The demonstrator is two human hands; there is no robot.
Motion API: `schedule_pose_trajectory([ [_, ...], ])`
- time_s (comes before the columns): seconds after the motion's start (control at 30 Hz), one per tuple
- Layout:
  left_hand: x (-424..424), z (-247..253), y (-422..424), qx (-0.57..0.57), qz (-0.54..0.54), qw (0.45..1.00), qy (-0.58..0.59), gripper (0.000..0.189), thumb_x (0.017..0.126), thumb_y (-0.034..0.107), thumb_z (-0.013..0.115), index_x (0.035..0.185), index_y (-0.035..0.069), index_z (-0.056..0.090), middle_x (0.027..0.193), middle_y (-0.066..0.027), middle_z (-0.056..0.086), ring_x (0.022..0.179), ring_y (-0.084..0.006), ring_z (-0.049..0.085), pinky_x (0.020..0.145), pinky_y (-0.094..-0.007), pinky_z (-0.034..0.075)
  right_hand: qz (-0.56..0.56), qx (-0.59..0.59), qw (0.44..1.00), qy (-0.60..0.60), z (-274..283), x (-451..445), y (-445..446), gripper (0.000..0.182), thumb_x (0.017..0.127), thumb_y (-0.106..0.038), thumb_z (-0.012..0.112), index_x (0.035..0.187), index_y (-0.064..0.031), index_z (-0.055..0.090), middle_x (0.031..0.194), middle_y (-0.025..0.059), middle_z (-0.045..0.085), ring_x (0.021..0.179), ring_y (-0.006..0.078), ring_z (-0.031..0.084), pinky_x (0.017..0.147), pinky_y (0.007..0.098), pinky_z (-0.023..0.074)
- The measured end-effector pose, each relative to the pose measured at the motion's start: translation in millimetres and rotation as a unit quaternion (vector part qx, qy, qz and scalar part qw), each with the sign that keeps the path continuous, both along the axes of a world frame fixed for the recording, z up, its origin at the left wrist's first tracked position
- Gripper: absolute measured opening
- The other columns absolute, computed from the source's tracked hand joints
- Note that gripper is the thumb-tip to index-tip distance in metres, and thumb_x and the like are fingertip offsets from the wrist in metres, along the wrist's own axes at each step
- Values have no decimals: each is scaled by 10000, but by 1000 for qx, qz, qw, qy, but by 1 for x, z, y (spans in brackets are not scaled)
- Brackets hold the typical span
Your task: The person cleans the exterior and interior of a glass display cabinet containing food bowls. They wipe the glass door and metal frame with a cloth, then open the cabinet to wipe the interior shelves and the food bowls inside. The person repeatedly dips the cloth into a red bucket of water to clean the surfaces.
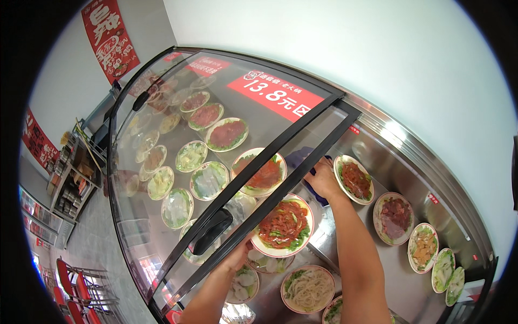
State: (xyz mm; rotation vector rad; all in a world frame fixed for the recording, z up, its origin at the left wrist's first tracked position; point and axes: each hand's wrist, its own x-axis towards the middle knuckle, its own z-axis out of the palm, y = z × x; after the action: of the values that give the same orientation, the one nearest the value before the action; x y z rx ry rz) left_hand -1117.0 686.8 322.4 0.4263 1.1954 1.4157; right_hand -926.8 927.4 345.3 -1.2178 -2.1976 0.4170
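My left hand (238, 256) holds the rim of a plate of red-sauced sliced meat on greens (284, 226), raised above other plates in a glass display case; its fingers are partly hidden by the black door frame (259, 210). My right hand (323, 177) reaches into the case and presses a dark purple cloth (315, 190) on the metal floor, beside a tilted plate of red meat (354, 179). Another plate of red-sauced meat (263, 174) shows through the glass. A plate of pale shredded food (308, 288) stands between my forearms.
Sliding glass doors with a black handle (213, 231) cover the left part of the case, over several plates of meat and vegetables. More plates, such as one of dark red meat (392, 218), line the right side. Shelving (73, 182) and red chairs (79, 283) stand at the far left.
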Motion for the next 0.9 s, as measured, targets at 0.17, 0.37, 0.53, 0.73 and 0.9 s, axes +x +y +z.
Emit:
schedule_pose_trajectory([
  [0.17, 2, 35, 23, 69, 9, 997, -41, 310, 899, 126, 495, 1184, 4, 496, 1084, -68, 598, 968, -141, 590, 814, -284, 484, 20, 6, 1000, -3, -5, 15, -5, 393, 723, -257, 613, 1082, -98, 628, 1253, 59, 522, 1224, 270, 420, 1078, 431, 250],
  [0.37, -11, 49, 53, 212, 54, 976, 9, 335, 879, 135, 479, 1178, -14, 504, 1121, -80, 592, 964, -151, 591, 831, -269, 478, 86, -29, 996, -3, 1, 11, -32, 454, 738, -287, 581, 1165, -137, 606, 1289, 75, 506, 1264, 293, 388, 1098, 447, 218],
  [0.53, -7, 61, 72, 184, 69, 979, -53, 258, 888, 119, 477, 1101, -14, 534, 1089, -85, 600, 925, -188, 607, 795, -279, 514, 112, 10, 994, -6, 6, 3, -71, 447, 732, -271, 582, 1147, -108, 603, 1250, 74, 524, 1208, 261, 438, 1071, 442, 279],
  [0.73, -18, 38, 86, 173, 50, 983, 22, 218, 849, 111, 502, 1029, 1, 558, 964, -89, 602, 880, -195, 603, 773, -303, 498, 157, 36, 987, 14, 16, -16, -119, 368, 687, -187, 672, 1029, -59, 627, 1076, 74, 590, 1064, 237, 520, 962, 349, 394],
  [0.9, -11, -5, 81, 218, 54, 974, 40, 129, 850, 76, 540, 960, 23, 581, 871, -68, 594, 809, -162, 589, 698, -278, 472, 71, -59, 976, 199, 19, -11, -180, 335, 685, -106, 683, 1007, -36, 622, 1014, 134, 605, 919, 325, 584, 837, 385, 474],
])
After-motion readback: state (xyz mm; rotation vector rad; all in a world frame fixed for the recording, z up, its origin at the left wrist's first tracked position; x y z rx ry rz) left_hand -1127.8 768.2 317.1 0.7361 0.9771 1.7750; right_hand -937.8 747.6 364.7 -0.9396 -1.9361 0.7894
